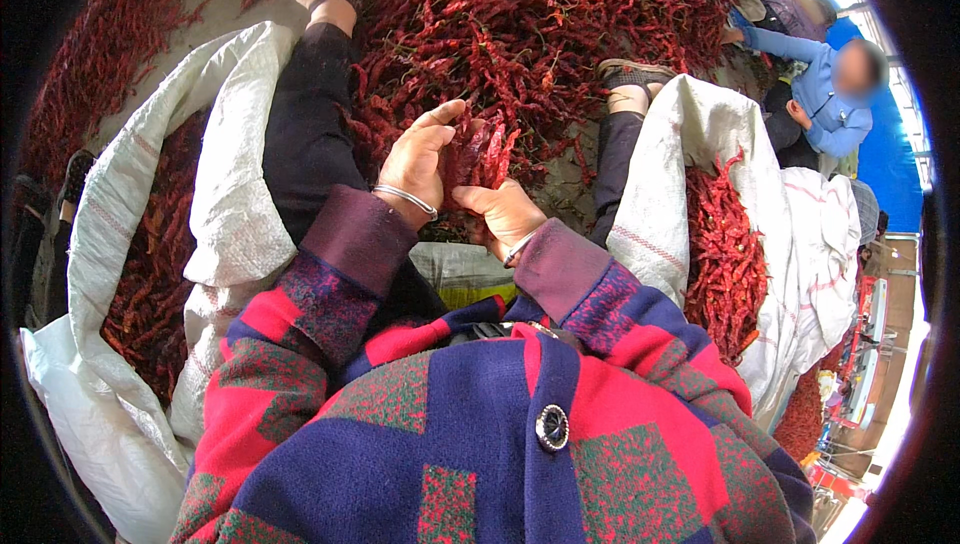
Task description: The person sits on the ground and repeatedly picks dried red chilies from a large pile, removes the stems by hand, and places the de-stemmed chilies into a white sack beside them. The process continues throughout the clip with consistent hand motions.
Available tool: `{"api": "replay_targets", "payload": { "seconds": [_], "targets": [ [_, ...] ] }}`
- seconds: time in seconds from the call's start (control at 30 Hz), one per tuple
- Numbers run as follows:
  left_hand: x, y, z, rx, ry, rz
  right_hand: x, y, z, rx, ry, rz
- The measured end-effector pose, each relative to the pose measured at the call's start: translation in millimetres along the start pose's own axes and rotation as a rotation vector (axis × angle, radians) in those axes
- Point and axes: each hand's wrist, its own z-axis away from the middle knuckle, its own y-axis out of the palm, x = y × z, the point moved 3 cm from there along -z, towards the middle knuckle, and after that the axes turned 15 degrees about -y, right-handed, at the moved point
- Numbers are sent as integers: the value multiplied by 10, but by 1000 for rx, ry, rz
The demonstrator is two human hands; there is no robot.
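Between my two hands is a small bunch of dried red chillies, above the big pile of dried chillies on the floor. My right hand is closed round the lower end of the bunch, thumb pressed against it and the other fingers mostly hidden. On the bunch's left side is my left hand, fingers stretched out and apart from a grip. Whether its palm touches the chillies I cannot tell.
White woven sacks holding chillies stand open at my left and right. Between my legs lies another pale sack. A person in a blue top sits at the far right. More chillies cover the floor at far left.
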Motion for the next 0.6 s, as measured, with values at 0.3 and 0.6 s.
{"api": "replay_targets", "payload": {
  "seconds": [0.3, 0.6],
  "targets": [
    [65, 38, -9, -144, 119, -232, -79, 0, -49, 45, -37, 187],
    [18, 43, -34, -82, 174, -448, -58, -323, -141, -93, 83, 57]
  ]
}}
